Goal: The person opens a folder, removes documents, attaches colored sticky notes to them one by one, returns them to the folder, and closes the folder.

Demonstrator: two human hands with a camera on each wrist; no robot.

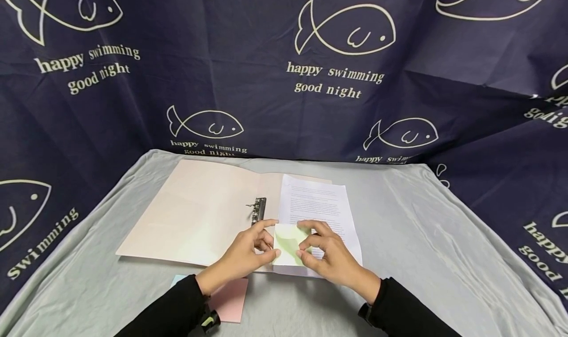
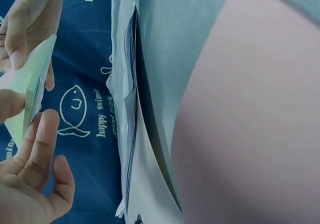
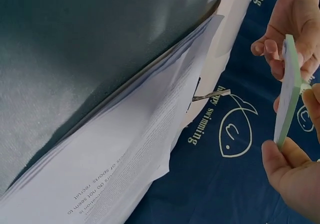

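The left hand (image 1: 249, 245), fingers partly curled, grips the left side of a green note pad (image 1: 283, 252) while the right hand (image 1: 332, 253), likewise curled, pinches its right side, both holding it above printed papers (image 1: 314, 199) on an open folder (image 1: 208, 208).

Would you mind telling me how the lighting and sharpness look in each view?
Head view: a bright sheen on the left cover of the folder, and print on the papers too small to read; left wrist view: a bluish cast, with the pink pad darker toward the bottom; right wrist view: dim, the tablecloth shaded near the top, though the edge of the green pad looks fairly crisp.
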